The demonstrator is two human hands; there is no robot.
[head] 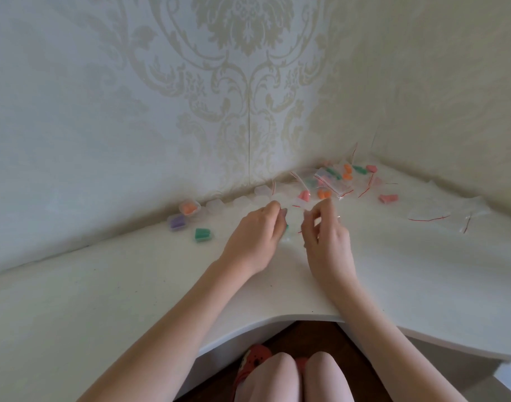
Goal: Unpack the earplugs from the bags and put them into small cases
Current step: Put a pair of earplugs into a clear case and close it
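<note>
Your left hand (255,233) and right hand (325,236) meet over the middle of the white worktop (103,285), both with curled fingers pinching a small clear bag (290,232) between them. A red zip line shows at the bag's edge beside your right hand, and a bit of green earplug (286,226) peeks out at your left fingers; the view is soft here, so it seems to sit inside the bag.

To the left, near the wall, sit three filled small cases: one with orange earplugs (189,208), one with purple earplugs (177,221) just nearer you, and a green pair (202,234) to its right. A row of empty clear cases (216,205) runs along the wall from there toward the corner.

In the far right corner lies the pile of unopened bags (332,177) with red zip strips, holding green, orange and pink earplugs. A pink pair (389,198) lies apart to the right of the pile. Further right, flat empty bags (429,213) lie on the worktop.

Near the bottom edge, your knees (300,378) show under the worktop's curved cut-out.
</note>
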